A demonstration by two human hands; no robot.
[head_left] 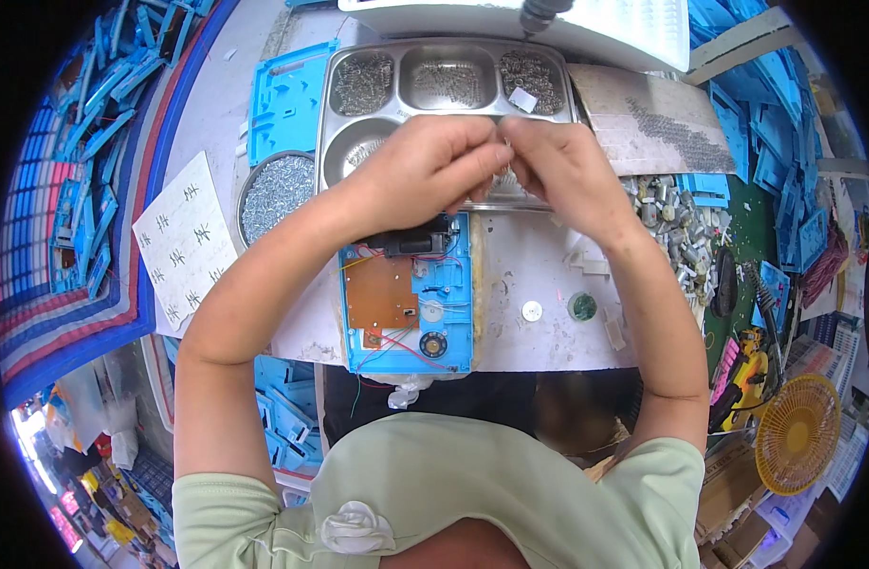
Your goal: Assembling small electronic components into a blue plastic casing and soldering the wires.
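- My left hand (423,169) and right hand (562,171) are raised together, fingertips meeting over the near edge of the steel tray (450,57).
- Fingers of both hands curled in tight, pinching at the same spot. Whatever sits between them is too small and too hidden to make out, so I can't tell if they hold anything.
- Steel tray lies just beyond my fingers. Its far compartments hold small screws, and one has a small white tag on top.
- Blue plastic case (411,299) lies open on the worktop (539,332) right under and nearer than my left fingers. Inside: a brown circuit board (381,296), red wires, a small round speaker (432,344), and a black part at the far end, almost under my left knuckles.
- Round metal bowl of screws (277,192) sits left of my left fingers, beside the tray.
- White paper sheet (183,237) with handwritten marks lies further left.
- Pile of small metal parts (676,223) is right of my right fingers.
- Two small round pieces (556,308) lie on the worktop nearer than my right hand.
- A screwdriver tip (540,13) hangs above the tray's far edge.
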